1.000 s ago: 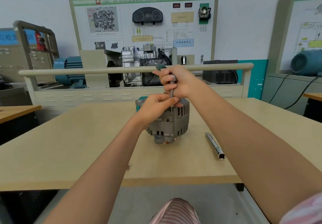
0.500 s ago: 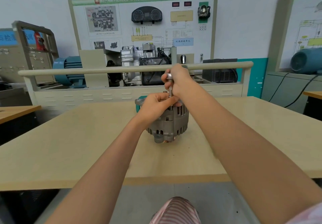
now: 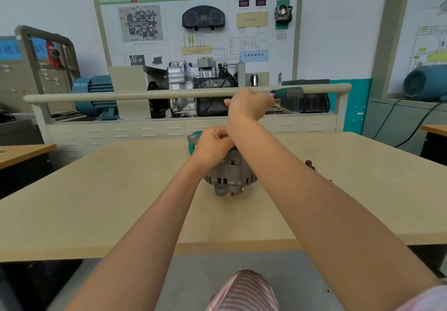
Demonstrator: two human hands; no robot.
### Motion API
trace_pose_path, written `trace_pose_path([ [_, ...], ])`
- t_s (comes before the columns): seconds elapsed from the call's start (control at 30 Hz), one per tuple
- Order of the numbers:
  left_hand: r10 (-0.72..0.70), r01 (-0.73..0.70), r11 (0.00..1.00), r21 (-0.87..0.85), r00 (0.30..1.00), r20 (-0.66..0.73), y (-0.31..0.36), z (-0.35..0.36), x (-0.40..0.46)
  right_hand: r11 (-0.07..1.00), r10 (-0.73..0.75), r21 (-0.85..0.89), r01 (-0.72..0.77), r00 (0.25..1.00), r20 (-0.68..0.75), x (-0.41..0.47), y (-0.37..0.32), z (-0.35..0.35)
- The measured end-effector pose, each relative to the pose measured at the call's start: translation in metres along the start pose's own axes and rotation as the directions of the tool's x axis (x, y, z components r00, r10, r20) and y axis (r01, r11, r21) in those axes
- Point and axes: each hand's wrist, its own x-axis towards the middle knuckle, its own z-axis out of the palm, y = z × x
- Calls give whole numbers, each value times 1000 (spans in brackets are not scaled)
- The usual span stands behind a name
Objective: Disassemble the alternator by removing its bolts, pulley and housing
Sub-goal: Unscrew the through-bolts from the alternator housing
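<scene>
Since a second ago we've swung the ratchet handle from left to right. Alternator mid-table — left hand grip clamps its top, right hand wraps the ratchet.

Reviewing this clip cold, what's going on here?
A person is working on an alternator that stands on a tan table. The right hand grips a green-handled wrench, handle pointing right, above the unit. The left hand rests curled on the alternator's top, steadying it. The housing looks still assembled.
</scene>
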Motion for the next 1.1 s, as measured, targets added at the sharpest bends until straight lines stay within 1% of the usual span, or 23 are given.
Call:
trace_pose_path([
  [0.03,6,-6,1000,-13,1000,6,1,1,0,998,59,-16,-59,998,29,3,-2,0],
  [0.1,13,-12,1000,-26,999,30,3,1,0,977,199,-104,-187,974,113,13,-8,-1],
  [0.13,14,-12,999,-31,999,51,3,0,0,956,278,-146,-255,946,166,17,-10,-3],
  [0.2,-1,5,999,-46,996,92,4,-1,0,900,429,-214,-379,858,283,25,-15,-6],
  [0.3,-27,31,999,-37,994,108,4,-2,2,844,535,-296,-448,745,398,32,-18,-10],
  [0.37,-18,21,999,-27,997,80,4,-2,2,836,547,-314,-449,715,434,31,-20,-12],
  [0.4,-7,9,1000,-28,998,69,3,-2,2,844,535,-296,-447,729,427,30,-19,-12],
  [0.43,3,-1,999,-32,998,65,3,-2,2,866,499,-249,-433,775,387,26,-17,-10],
  [0.47,8,-6,999,-37,998,60,2,-2,2,906,423,-181,-383,849,317,21,-14,-8],
  [0.5,7,-5,999,-37,999,49,2,-2,2,950,308,-114,-289,925,222,17,-9,-7],
  [0.53,3,-2,1000,-30,1000,31,1,-1,2,982,184,-55,-179,976,118,15,-4,-5],
  [0.57,-3,3,1000,-22,1000,10,0,0,3,995,95,-9,-95,995,39,15,1,-3],
  [0.6,-6,6,1000,-22,1000,-2,0,0,3,998,68,14,-68,998,11,16,3,-3],
  [0.63,-6,6,999,-32,1000,-2,-1,1,3,996,91,8,-91,996,24,16,2,-3],
  [0.7,9,-8,999,-49,1000,16,1,2,2,974,224,-75,-216,964,139,20,-4,-6],
  [0.77,8,-6,998,-58,999,38,2,1,2,926,372,-170,-336,885,280,24,-12,-8],
  [0.8,0,3,998,-63,999,52,2,0,2,904,424,-214,-370,837,345,26,-14,-8],
  [0.87,-20,25,998,-59,996,85,3,-2,3,869,492,-290,-400,751,440,29,-16,-10],
  [0.93,-35,43,997,-64,993,110,2,-4,4,851,526,-320,-417,696,490,29,-20,-13],
  [1.0,-29,37,997,-70,994,110,2,-5,3,855,519,-299,-425,698,493,28,-20,-13],
  [1.03,-26,33,997,-68,994,105,1,-5,3,867,498,-264,-422,736,459,27,-19,-13],
  [1.07,-23,29,998,-61,995,99,1,-5,3,893,451,-212,-398,801,394,23,-16,-11],
  [1.1,-21,26,999,-47,996,91,1,-5,3,931,364,-143,-336,882,300,20,-12,-9],
])
